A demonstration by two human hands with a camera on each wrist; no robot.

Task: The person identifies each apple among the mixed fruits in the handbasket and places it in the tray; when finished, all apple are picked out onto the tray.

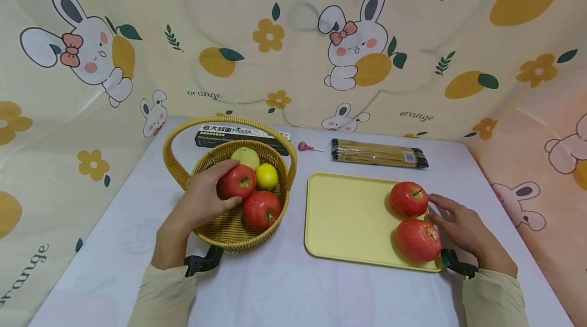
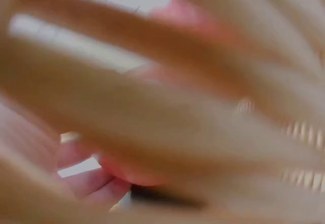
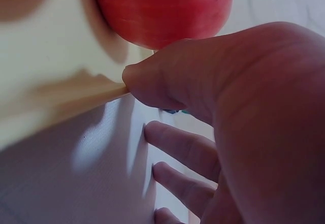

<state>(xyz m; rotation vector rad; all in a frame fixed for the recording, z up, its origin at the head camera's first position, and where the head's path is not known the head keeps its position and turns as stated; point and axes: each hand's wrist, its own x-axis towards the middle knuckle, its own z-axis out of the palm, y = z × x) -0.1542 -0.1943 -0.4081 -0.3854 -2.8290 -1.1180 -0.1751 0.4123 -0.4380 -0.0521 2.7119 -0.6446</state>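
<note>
My left hand (image 1: pixel 204 195) reaches into a woven basket (image 1: pixel 229 246) and grips a red apple (image 1: pixel 240 181) between fingers and thumb. Around that apple lie a second red apple (image 1: pixel 262 210), a small yellow fruit (image 1: pixel 267 177) and a pale green-yellow fruit (image 1: pixel 245 158). Blurred brown bands cover most of the left wrist view. At the right, my right hand (image 1: pixel 465 227) is beside a yellow tray (image 1: pixel 348 220), its thumb touching the rim and its fingers loosely extended outside it. On the tray sit a red apple (image 1: pixel 408 198) and a streaked red fruit (image 1: pixel 418 240).
Behind the basket stands a black pasta box (image 1: pixel 215 139). A pink lollipop (image 1: pixel 303 146) and a long packet of noodles (image 1: pixel 378 153) lie along the back of the white table (image 1: pixel 284 286). The basket's tall handle (image 1: pixel 229 119) arches over the fruit. Printed cloth hangs behind.
</note>
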